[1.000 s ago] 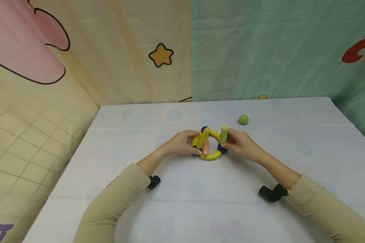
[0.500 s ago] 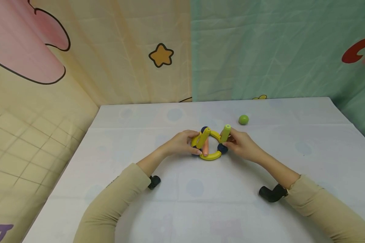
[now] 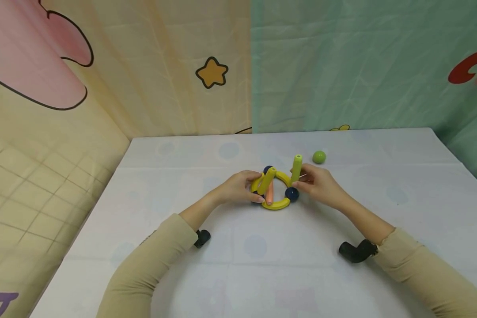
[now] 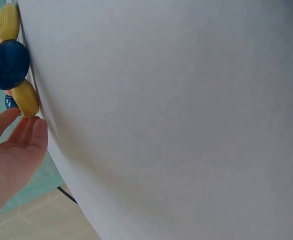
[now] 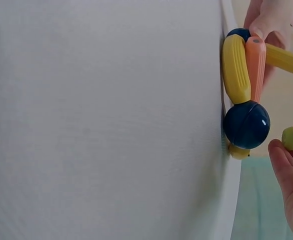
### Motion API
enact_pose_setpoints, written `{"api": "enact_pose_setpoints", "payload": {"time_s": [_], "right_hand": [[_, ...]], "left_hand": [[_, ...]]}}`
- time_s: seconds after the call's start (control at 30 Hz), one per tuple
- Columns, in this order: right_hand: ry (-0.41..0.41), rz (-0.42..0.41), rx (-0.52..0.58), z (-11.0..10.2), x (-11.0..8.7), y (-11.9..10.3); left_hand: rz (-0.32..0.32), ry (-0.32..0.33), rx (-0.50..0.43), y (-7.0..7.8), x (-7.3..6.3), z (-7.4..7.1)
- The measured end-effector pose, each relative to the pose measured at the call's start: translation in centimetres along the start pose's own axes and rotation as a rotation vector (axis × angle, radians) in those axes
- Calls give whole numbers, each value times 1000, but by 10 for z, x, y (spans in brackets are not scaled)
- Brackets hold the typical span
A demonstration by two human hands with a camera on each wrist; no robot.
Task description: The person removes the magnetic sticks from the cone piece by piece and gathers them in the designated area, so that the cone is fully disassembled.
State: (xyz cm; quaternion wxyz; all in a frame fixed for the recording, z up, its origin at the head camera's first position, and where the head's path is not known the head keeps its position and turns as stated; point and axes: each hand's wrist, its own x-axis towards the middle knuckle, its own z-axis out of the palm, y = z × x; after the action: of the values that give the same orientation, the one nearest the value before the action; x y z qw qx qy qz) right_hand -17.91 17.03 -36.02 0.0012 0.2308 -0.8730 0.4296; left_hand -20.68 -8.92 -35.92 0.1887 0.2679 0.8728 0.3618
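- The curtain [image 3: 175, 97] carries a printed orange star [image 3: 212, 72] with a black outline.
- The ring [image 3: 277, 205] of yellow arcs [image 5: 236, 70] and blue balls lies flat on the white table [image 3: 230, 282], between my hands.
- My left hand [image 3: 236, 187] is partly closed at the ring's left side, thumb at the left ball [image 4: 10, 65] and fingertips touching an arc farther back.
- My right hand [image 3: 319, 183] pinches the green rod [image 3: 297, 168] near its lower end, thumb against fingers. The rod is nearly upright, leaning slightly.
- The right wrist view shows a gap between the green rod and the right ball [image 3: 292, 194], which sits just beside my fingertips.
- The yellow rod [image 3: 266, 180] rises tilted beside my left thumb, its lower end at the left ball.
- The orange rod [image 3: 270, 195] shows within the ring's outline, next to the yellow rod; I cannot tell what supports it.
- The back ball [image 3: 267, 169] is on the far side of the ring, partly hidden.
- The green ball [image 3: 319, 157] rests on the table beyond my right hand, apart from the ring.
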Motion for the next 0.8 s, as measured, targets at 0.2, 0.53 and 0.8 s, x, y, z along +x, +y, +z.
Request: {"api": "enact_pose_setpoints", "payload": {"time_s": [0.2, 0.53, 0.8], "right_hand": [[34, 81, 14, -9, 0, -1], [95, 194, -2, -31, -5, 2], [145, 279, -18, -53, -10, 13]], "left_hand": [[-3, -5, -8, 1, 0, -1], [-4, -9, 5, 0, -2, -1], [9, -6, 18, 0, -2, -2]]}}
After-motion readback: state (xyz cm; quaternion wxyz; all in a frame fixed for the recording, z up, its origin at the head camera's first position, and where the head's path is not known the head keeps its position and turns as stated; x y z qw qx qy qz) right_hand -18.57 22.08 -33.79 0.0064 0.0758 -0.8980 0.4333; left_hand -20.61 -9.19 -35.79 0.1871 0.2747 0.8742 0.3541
